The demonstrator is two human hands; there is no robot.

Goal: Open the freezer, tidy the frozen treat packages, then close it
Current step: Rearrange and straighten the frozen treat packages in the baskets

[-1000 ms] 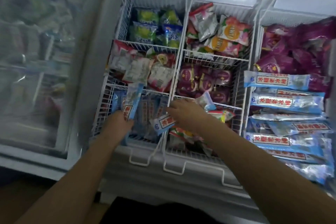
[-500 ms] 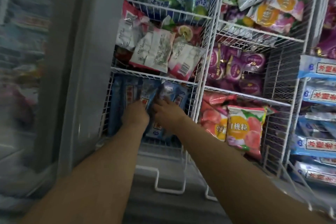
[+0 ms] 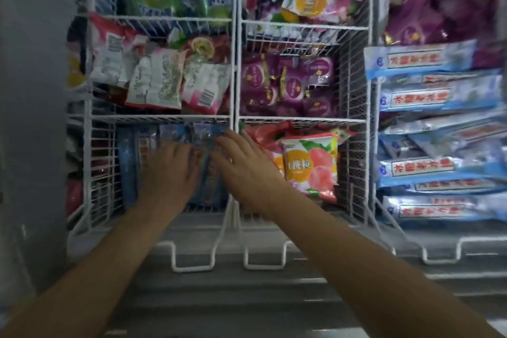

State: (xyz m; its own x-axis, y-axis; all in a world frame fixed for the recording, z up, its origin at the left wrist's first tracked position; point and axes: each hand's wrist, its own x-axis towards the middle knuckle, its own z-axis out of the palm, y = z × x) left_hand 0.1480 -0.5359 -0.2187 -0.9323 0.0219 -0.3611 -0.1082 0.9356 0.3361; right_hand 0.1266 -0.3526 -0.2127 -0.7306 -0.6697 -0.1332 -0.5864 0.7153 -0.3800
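Mid-tidy: freezer open, both my hands flat on the blue packs.

My left hand [image 3: 171,170] and right hand [image 3: 244,170] have fingers straight, gripping nothing, pressing the blue packs [image 3: 129,167] down in the near-left compartment of the wire basket [image 3: 233,118]. Opening is done. The freezer [image 3: 274,296] is not yet closed and the pink-white packs [image 3: 156,82] behind look jumbled, so I'd judge tidying about midway.

White wire baskets [image 3: 235,68]; blue packages [image 3: 436,96]; purple packages [image 3: 288,85]
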